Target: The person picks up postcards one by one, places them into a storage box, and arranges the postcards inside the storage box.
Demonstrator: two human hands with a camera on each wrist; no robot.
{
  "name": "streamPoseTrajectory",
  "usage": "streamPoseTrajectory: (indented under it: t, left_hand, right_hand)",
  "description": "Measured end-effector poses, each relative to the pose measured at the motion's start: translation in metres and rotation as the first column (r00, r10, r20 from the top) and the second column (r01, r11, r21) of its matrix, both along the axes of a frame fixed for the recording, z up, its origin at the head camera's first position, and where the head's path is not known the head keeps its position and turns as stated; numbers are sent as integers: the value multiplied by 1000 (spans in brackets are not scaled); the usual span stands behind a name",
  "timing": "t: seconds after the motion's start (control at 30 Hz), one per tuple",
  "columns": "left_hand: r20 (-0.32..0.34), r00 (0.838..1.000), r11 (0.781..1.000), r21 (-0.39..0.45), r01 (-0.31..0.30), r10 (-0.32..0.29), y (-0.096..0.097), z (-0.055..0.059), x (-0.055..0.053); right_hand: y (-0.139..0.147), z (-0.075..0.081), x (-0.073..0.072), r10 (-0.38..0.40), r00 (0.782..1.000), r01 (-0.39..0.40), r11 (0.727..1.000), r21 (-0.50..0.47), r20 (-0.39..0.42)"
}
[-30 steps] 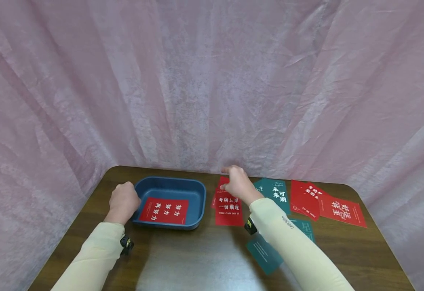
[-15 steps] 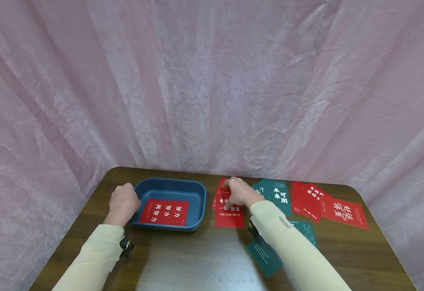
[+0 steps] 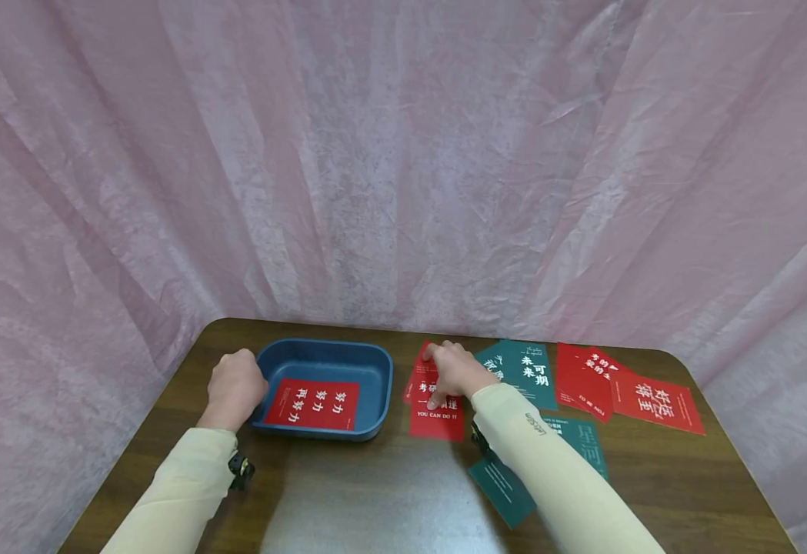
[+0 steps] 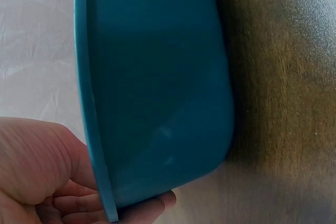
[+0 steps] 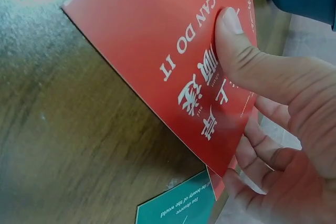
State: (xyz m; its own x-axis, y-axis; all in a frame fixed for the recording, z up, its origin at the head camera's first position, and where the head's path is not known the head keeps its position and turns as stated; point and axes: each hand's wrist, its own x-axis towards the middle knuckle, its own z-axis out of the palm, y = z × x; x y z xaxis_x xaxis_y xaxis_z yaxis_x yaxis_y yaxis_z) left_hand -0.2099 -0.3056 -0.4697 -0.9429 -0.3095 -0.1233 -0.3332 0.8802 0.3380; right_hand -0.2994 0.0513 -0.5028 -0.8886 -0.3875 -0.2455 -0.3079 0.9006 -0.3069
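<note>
At the left end of a blue plastic tray [image 3: 377, 423], my left hand [image 3: 235, 387] grips the rim; in the left wrist view its fingers [image 4: 79, 205] reach beneath the rim. A red card [image 3: 315, 403] with white characters lies in the tray. My right hand [image 3: 457, 369] pinches a red postcard [image 3: 436, 429] reading "YOU CAN DO IT", just right of the tray. In the right wrist view the thumb [image 5: 236, 40] presses on the printed face while the other fingers are at the card's far edge. Another red card [image 3: 408, 388] pokes out from under it.
Green cards [image 3: 533, 377] lie right of my right hand, with more green cards [image 3: 507, 492] nearer, partly under the sleeve. Several red cards [image 3: 658, 402] overlap at the table's right. A pink curtain [image 3: 403, 169] hangs behind the wooden table [image 3: 348, 500].
My right hand has come down onto the "YOU CAN DO IT" postcard, which has shifted slightly toward me. The left hand stays on the tray rim.
</note>
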Motion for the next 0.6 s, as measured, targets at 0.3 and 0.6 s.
streamPoseTrajectory:
  t: [0.3, 0.6]
  left_hand:
    - [5, 1000, 1000, -2, -2, 2, 1, 0, 0]
    - [14, 1000, 1000, -2, -10, 10, 2, 0, 0]
  right_hand:
    - [1, 0, 4, -30, 999, 31, 999, -10, 29]
    - [1, -1, 2, -21, 999, 21, 1000, 9, 46]
